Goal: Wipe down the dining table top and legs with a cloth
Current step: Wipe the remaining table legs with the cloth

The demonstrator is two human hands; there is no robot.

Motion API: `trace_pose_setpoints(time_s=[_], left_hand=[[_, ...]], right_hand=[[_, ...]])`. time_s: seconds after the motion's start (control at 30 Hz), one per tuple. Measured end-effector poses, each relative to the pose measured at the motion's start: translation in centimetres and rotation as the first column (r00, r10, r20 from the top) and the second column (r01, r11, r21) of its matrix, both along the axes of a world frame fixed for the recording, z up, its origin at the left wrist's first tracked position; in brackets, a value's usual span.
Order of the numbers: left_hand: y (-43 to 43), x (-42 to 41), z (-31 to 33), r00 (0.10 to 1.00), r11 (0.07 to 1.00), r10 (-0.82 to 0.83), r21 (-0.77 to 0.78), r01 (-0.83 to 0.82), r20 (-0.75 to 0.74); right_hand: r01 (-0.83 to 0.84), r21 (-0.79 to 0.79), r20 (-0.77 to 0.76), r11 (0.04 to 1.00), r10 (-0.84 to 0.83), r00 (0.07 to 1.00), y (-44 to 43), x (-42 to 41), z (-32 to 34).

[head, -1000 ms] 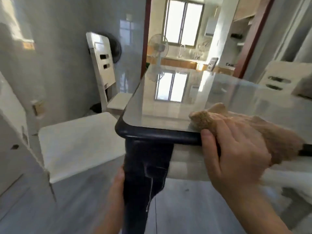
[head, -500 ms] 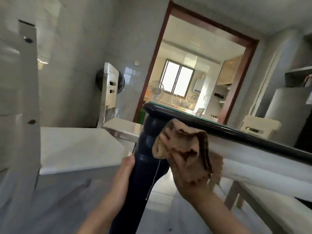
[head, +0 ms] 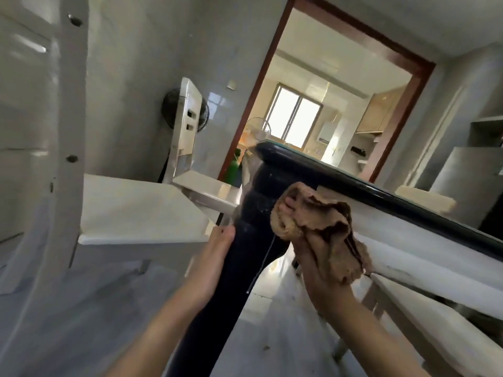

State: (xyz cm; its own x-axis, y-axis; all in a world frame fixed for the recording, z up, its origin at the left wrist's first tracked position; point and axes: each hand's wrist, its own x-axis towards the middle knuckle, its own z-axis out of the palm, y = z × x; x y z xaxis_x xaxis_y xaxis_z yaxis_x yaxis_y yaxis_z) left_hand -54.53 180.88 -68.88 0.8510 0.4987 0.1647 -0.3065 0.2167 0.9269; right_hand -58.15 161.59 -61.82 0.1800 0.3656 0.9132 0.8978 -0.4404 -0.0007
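White chair (head: 130,208) sits close at 9 o'clock of the dark table leg (head: 245,257); left hand (head: 211,265) lies on the leg's 9 o'clock side, fingers hidden behind it, so can't tell if it grips. At the leg's 2 o'clock, just under the worktop (head: 340,176) rim, right hand (head: 313,265) clutches the bunched brown cloth (head: 326,221) against the turned top. Risks, prob.: loose wad skims the grooves & leaves dust, the thin pale strand (head: 264,259) hanging down the leg snags the cloth, or an elbow bumps the chair on a down-stroke.
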Motion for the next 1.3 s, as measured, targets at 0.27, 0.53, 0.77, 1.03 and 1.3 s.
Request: trace_pose_setpoints(time_s=[0.27, 0.53, 0.77, 1.03, 1.3], left_hand=[[0.6, 1.7, 1.9, 0.976, 0.999, 0.045, -0.004, -0.047, -0.213], [1.2, 2.8, 1.2, 0.969, 0.989, 0.056, 0.143, -0.022, -0.241], [0.9, 2.6, 0.5, 0.99, 0.984, -0.018, 0.173, 0.042, -0.137], [1.2, 3.1, 0.8, 0.984, 0.959, 0.054, 0.283, -0.004, -0.17], [-1.9, -7.1, -1.0, 0.964, 0.947, -0.201, 0.286, 0.146, 0.172]], right_hand=[[-0.068, 0.833, -0.389, 0.549, 0.668, 0.634, 4.4, -7.4, 0.1], [-0.106, 0.367, -0.023, 0.924, 0.123, 0.992, 5.6, -4.0, 1.1], [0.107, -0.084, 0.314, 0.991, -0.076, 0.946, 3.1, -0.1, -5.2], [0.101, -0.154, 0.376, 0.983, -0.036, 0.926, 5.5, -1.5, 2.1], [0.152, -0.175, 0.388, 0.973, -0.074, 0.919, 2.2, -0.3, 1.6]])
